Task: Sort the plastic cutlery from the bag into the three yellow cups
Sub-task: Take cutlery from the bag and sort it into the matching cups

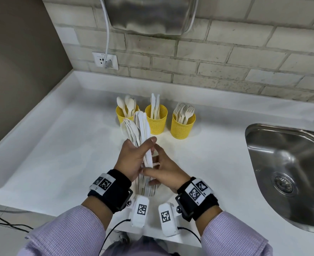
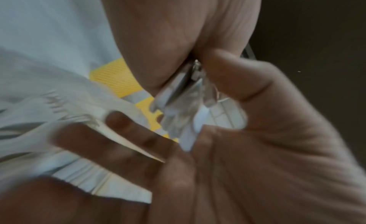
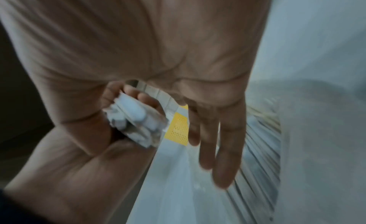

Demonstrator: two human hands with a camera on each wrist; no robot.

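Note:
Three yellow mesh cups stand in a row at the back of the white counter: the spoon cup (image 1: 122, 118), the knife cup (image 1: 157, 123) and the fork cup (image 1: 182, 128). My left hand (image 1: 134, 157) grips a bundle of white spoons and knives (image 1: 140, 129) upright in front of the spoon cup. Crumpled clear bag plastic (image 2: 181, 111) wraps the handle ends, which hang below the hands (image 1: 146, 187). My right hand (image 1: 164, 172) meets the bundle from the right. Its thumb and forefinger pinch the lower end of a knife (image 1: 148, 159), and its other fingers (image 3: 217, 149) are straight.
A steel sink (image 1: 259, 145) is set into the counter at the right. Behind the cups is a brick wall with a socket (image 1: 105, 60) and a plugged-in cable. The counter's raised rim (image 1: 41, 111) runs along the left, and its front edge is by my wrists.

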